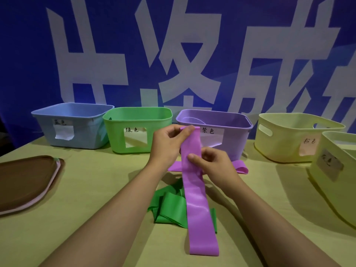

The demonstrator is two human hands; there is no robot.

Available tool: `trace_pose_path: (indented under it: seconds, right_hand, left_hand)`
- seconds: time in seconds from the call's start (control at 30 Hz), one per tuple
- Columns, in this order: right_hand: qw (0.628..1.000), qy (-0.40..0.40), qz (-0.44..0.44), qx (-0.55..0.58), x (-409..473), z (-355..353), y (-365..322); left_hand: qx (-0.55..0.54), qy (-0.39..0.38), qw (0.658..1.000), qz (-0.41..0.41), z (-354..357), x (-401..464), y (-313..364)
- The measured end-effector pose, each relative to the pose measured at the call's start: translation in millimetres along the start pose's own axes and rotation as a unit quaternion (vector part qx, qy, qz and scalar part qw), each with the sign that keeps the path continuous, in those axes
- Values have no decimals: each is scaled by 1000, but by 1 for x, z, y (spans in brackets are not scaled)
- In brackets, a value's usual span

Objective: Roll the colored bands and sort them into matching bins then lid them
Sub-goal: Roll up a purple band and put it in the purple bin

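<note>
- I have the left hand (pixel 167 143) pinching the top end of a purple band (pixel 194 189) between thumb and fingers, raised in front of the purple bin (pixel 238 135); the band hangs down to the worktop (pixel 96 189), its lower end lying flat near me.
- My right hand (pixel 213 166) grips the same band lower down, thumb across its front face and fingers curled behind.
- By my reading the roll is only starting: the top edge looks barely turned over and most of the band is still flat.
- A second purple band (pixel 238 166) lies flat just before the purple bin, and a crumpled green band (pixel 169 207) sits under the hanging one; both are unrolled and unsorted.
- Five bins stand in a row at the back: a blue bin (pixel 81 135), a green bin (pixel 115 135), the purple one and two pale yellow bins (pixel 279 143), each with a handwritten paper label.
- I cannot tell for sure whether any bin holds a band yet; the purple bin shows a pale curved shape inside.
- None is lidded; a stack of lids (pixel 27 182), brown on top, waits at the left.
- So rolling, sorting and lidding nearly all remain, as I judge it.
- The worktop is covered in plain yellow-green material; behind it hangs a blue banner (pixel 28 54) with large white characters, in dim light.
</note>
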State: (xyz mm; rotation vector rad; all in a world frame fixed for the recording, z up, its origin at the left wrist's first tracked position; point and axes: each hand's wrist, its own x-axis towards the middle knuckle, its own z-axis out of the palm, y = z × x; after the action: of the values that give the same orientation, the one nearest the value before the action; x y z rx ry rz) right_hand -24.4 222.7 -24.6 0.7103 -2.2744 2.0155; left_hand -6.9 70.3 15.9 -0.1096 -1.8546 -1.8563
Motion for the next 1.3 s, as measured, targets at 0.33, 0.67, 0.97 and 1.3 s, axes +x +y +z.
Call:
trace_pose_path:
  seconds: [0.33, 0.67, 0.97, 1.3]
  right_hand:
    - [971, -130, 162, -115, -75, -8, -48]
    - [937, -208, 230, -158, -130, -12, -64]
    - [786, -91, 172, -587, -127, -13, -46]
    - [961, 71, 15, -267, -65, -51, -55]
  left_hand:
    - [33, 40, 998, -45, 1, 35, 19]
    - [31, 46, 998, -33, 7, 26, 37]
    - [66, 2, 998, -23, 14, 1, 32]
    - [16, -23, 1000, -9, 19, -13, 22]
